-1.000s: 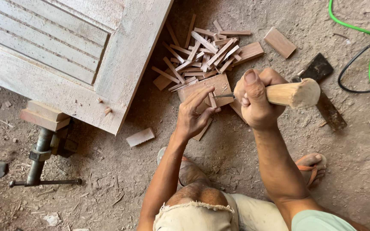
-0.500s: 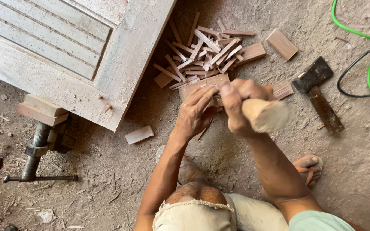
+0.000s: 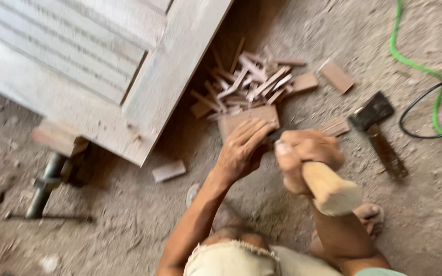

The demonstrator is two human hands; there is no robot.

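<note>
My right hand [image 3: 303,156] grips a thick round wooden handle [image 3: 328,186], its pale butt end pointing toward me. The tool's working end is hidden under the hand. My left hand [image 3: 241,151] rests fingers-down on a flat reddish wood block [image 3: 246,120] lying on the dirt floor. The two hands almost touch above the block's near edge. Just beyond the block lies a pile of thin split wood sticks [image 3: 246,84].
A pale louvered wooden door panel [image 3: 93,66] fills the upper left, propped over a metal clamp [image 3: 44,186]. A hatchet [image 3: 377,128] lies at right, near green and black cords [image 3: 425,71]. Loose wood offcuts [image 3: 169,171] and my sandalled foot [image 3: 369,212] are on the dirt.
My right hand has swung the wooden handle down and toward me, from raised at the right to low beside my left hand. My left hand has stayed on the block.
</note>
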